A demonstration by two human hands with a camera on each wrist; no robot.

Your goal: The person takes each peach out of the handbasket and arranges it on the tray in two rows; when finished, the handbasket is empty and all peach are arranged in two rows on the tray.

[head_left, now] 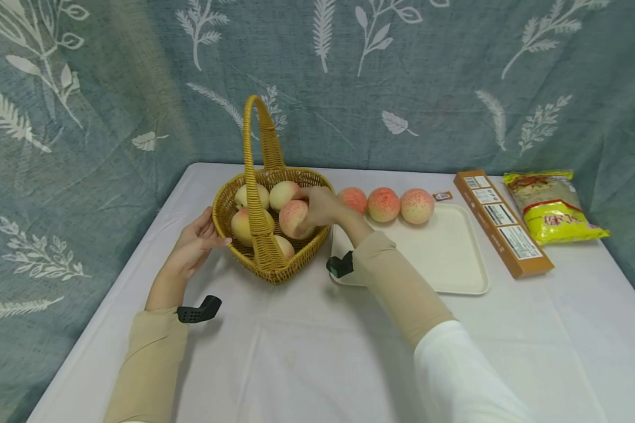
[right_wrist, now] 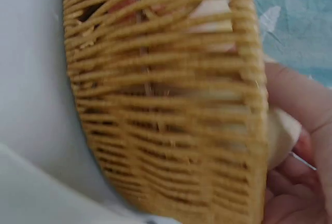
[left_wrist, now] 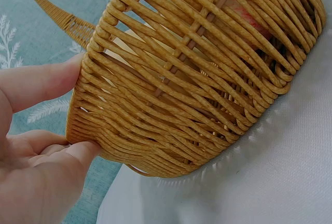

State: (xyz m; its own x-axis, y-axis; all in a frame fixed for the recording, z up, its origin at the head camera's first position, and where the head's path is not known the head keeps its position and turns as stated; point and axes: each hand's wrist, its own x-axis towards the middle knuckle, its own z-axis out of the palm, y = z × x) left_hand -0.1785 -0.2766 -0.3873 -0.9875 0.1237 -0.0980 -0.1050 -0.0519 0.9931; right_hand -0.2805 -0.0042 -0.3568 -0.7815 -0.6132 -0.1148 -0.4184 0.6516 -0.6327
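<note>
A wicker basket (head_left: 307,261) with a tall arched handle stands on the table, holding several peaches (head_left: 251,195). My left hand (head_left: 193,244) grips its left rim; the left wrist view shows thumb and fingers at the woven wall (left_wrist: 171,89). Over the basket's right side, my right hand (head_left: 320,205) holds a pink-speckled peach (head_left: 293,218) among the others. In the right wrist view the woven wall hides much of that peach (right_wrist: 281,136), and fingers curl round it beyond the rim.
Right of the basket lies a cream tray (head_left: 444,276), with three peaches (head_left: 384,204) in a row along its back edge. A small orange packet (head_left: 442,195) is behind the tray. Farther right are a long brown box (head_left: 503,223) and a yellow-and-clear bag (head_left: 552,208).
</note>
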